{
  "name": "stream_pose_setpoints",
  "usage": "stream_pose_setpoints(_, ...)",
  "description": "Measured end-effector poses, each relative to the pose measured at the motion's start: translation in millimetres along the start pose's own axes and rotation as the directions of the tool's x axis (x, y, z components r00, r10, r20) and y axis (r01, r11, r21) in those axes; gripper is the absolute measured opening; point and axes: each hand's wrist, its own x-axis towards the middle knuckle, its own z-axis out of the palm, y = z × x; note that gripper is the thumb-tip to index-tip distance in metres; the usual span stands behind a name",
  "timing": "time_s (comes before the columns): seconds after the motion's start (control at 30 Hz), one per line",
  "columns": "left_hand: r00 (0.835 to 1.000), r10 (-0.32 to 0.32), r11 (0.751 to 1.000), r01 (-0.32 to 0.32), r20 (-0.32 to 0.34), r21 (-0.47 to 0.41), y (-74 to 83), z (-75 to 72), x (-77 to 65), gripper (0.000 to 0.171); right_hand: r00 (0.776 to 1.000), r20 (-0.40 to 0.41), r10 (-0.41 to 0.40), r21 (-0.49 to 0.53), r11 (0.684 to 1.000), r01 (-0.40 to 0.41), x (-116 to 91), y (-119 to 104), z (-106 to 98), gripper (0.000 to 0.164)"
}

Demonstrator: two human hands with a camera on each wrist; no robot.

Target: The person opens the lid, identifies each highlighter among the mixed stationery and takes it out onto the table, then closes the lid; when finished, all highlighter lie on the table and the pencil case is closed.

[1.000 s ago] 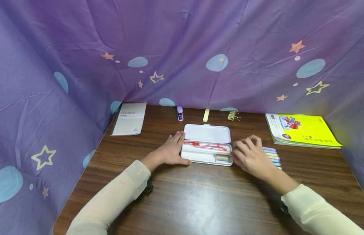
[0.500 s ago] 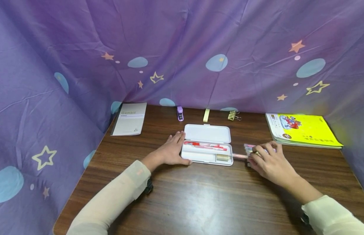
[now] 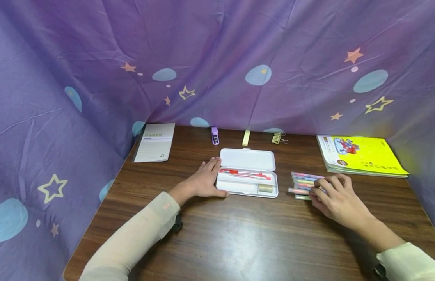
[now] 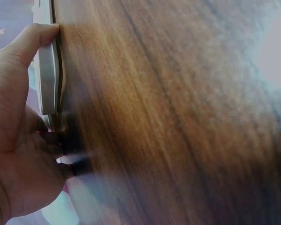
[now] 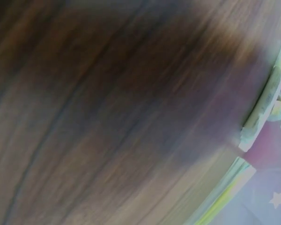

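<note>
A white pencil case [image 3: 242, 189] lies with its lid raised, holding red pens [image 3: 245, 174] and a small beige block [image 3: 265, 188]. My left hand [image 3: 203, 181] rests at its left end, fingers extended along the side and thumb on the front edge. In the left wrist view the thumb [image 4: 40, 35] touches the case's side [image 4: 48, 79]. My right hand [image 3: 338, 199] is over a row of pastel pens [image 3: 303, 181], pinching a pink pen [image 3: 297, 191] whose end sticks out left of the others. Its fingers hide the right ends of the row.
Toward the back stand a purple stapler [image 3: 215, 136], a pale yellow strip [image 3: 246, 138] and a binder clip [image 3: 278, 138]. A notebook [image 3: 154, 146] lies at the back left, yellow books [image 3: 368, 156] at the back right. A purple curtain [image 3: 217, 70] borders the table [image 3: 203, 242].
My right hand has moved right from the case's right end to the pen row, bringing the pink pen with it. My left hand and the case have stayed in place.
</note>
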Motion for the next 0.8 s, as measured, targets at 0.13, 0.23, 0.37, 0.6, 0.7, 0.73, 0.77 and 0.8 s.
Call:
stream_pose_setpoints(0.13, 1.000, 0.013, 1.000, -0.013, -0.015, -0.028, -5.6, 4.3, 3.2, 0.140, 1.000, 0.010, 0.009, 0.008, 1.000, -0.009, -5, 0, -1, 0.051)
stream_pose_setpoints(0.23, 1.000, 0.008, 1.000, -0.008, -0.009, -0.013, -1.4, 0.4, 0.2, 0.138, 1.000, 0.013, 0.007, 0.012, 1.000, -0.007, -8, -1, -1, 0.051)
stream_pose_setpoints(0.37, 1.000, -0.008, 0.999, 0.008, 0.006, 0.036, 4.0, -3.2, -2.8, 0.133, 1.000, 0.007, 0.000, 0.010, 1.000, 0.000, -11, -1, -2, 0.047)
stream_pose_setpoints(0.6, 1.000, -0.010, 0.999, 0.010, -0.001, 0.041, 6.0, -3.8, -3.7, 0.133, 1.000, 0.027, 0.008, 0.000, 1.000, -0.008, -21, 0, -5, 0.047)
stream_pose_setpoints(0.7, 1.000, 0.006, 1.000, -0.005, -0.013, 0.018, 2.7, -0.6, -1.8, 0.135, 0.999, 0.048, 0.020, 0.005, 1.000, -0.020, -25, -1, -7, 0.048)
stream_pose_setpoints(0.73, 1.000, 0.010, 1.000, -0.010, -0.015, 0.009, 1.6, 0.0, -1.0, 0.136, 0.998, 0.055, 0.024, 0.007, 1.000, -0.024, -27, -1, -8, 0.049)
stream_pose_setpoints(0.77, 1.000, 0.015, 1.000, -0.015, -0.018, -0.005, 0.2, 1.3, 0.0, 0.137, 0.998, 0.061, 0.028, 0.008, 1.000, -0.029, -28, -1, -8, 0.049)
stream_pose_setpoints(0.8, 0.999, 0.022, 1.000, -0.022, -0.031, -0.007, -4.5, 5.6, 3.7, 0.138, 0.997, 0.065, 0.032, 0.012, 0.999, -0.033, -29, -1, -9, 0.050)
